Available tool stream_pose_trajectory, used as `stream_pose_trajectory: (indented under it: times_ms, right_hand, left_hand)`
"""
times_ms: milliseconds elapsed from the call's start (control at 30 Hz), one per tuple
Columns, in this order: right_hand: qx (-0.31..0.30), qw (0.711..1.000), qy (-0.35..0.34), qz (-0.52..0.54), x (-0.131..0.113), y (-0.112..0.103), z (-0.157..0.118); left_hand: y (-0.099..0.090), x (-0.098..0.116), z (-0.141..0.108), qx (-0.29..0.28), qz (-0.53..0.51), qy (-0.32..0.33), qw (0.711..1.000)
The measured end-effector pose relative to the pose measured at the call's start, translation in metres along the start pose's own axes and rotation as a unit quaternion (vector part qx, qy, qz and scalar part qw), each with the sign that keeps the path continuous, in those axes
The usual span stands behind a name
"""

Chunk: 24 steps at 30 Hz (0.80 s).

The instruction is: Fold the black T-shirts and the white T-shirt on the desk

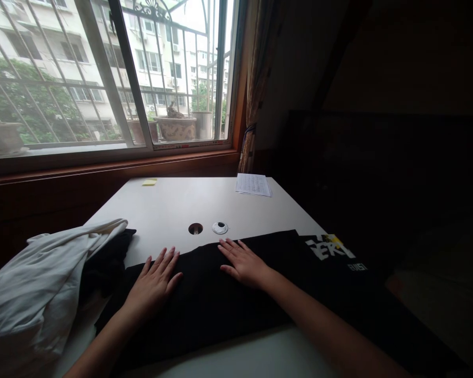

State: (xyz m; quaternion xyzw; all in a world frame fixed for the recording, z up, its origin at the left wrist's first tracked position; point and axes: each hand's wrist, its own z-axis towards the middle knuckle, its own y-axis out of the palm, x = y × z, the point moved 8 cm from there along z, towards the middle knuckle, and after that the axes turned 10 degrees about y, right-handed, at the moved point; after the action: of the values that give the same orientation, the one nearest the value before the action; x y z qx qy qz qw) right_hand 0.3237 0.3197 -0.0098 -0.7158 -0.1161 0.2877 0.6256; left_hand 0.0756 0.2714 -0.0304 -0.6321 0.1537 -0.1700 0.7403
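A black garment [220, 310] with a white and yellow print at its right end lies spread across the white table [181, 202]. It looks like a T-shirt, partly folded over. My left hand [155, 275] rests flat on its left part, fingers spread toward the far edge. Nearer the middle, my right hand [242, 263] also lies flat on the black cloth, with its fingertips by the upper edge. Neither hand grips anything. At the right, the cloth runs off into shadow, so its end is hard to make out.
To the left are a heaped light grey garment [43, 283] and a dark cloth [106, 260]. Beyond my hands, the tabletop has a round hole [196, 229] and a round cover [219, 227]. Papers [254, 185] and a yellow note [149, 182] lie at the back, below the window.
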Motion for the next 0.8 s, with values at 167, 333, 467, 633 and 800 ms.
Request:
stream_pose_trajectory:
  times_ms: [167,333,467,633,800]
  right_hand:
    - [-0.002,0.997,0.066,-0.029,0.080,-0.017,-0.030]
    - [0.019,0.980,0.187,-0.057,0.171,-0.035,-0.073]
    - [0.038,0.967,0.250,-0.032,0.207,-0.037,-0.094]
    - [0.079,0.960,0.269,-0.011,0.220,-0.035,-0.099]
    - [0.103,0.955,0.279,-0.003,0.234,-0.031,-0.101]
  left_hand:
    - [0.000,-0.005,-0.001,-0.023,-0.010,-0.014,1.000]
    - [0.001,-0.014,-0.002,-0.038,-0.013,-0.025,0.999]
    - [0.004,-0.028,-0.003,-0.040,-0.017,-0.038,0.998]
    - [0.004,-0.049,-0.009,-0.039,-0.010,-0.061,0.997]
    - [0.006,-0.065,-0.013,-0.036,-0.020,-0.082,0.996]
